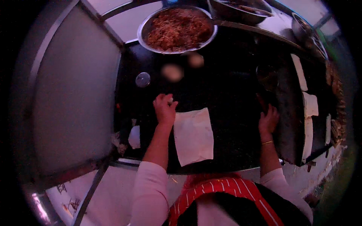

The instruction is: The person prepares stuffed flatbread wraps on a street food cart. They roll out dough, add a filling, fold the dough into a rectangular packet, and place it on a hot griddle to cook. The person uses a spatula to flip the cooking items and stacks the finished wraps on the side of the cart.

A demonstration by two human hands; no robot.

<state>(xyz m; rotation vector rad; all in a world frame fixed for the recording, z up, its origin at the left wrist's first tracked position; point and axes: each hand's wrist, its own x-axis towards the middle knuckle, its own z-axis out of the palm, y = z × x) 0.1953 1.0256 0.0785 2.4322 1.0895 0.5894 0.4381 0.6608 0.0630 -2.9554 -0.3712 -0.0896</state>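
A thin, roughly rectangular sheet of pale dough (193, 135) lies flat on the dark worktop (234, 141) before me. At its upper left corner, my left hand (165, 110) has its fingers curled around a small pale piece (170, 100), perhaps dough, mostly covered by the fingers. Off to the right, my right hand (268, 120) is at the near end of a dark reddish handle (261, 103). Whether the fingers grip it is too dark to make out. Beyond the handle is a dim round outline (267, 76), perhaps a pan.
A metal bowl (140, 35) of reddish-brown filling stands at the far side, near two blurred pale round shapes (172, 72). A small round metal object (142, 79) is left of them. Pale flat pieces (308, 124) line a dark griddle at right. A tall panel (76, 93) borders the left.
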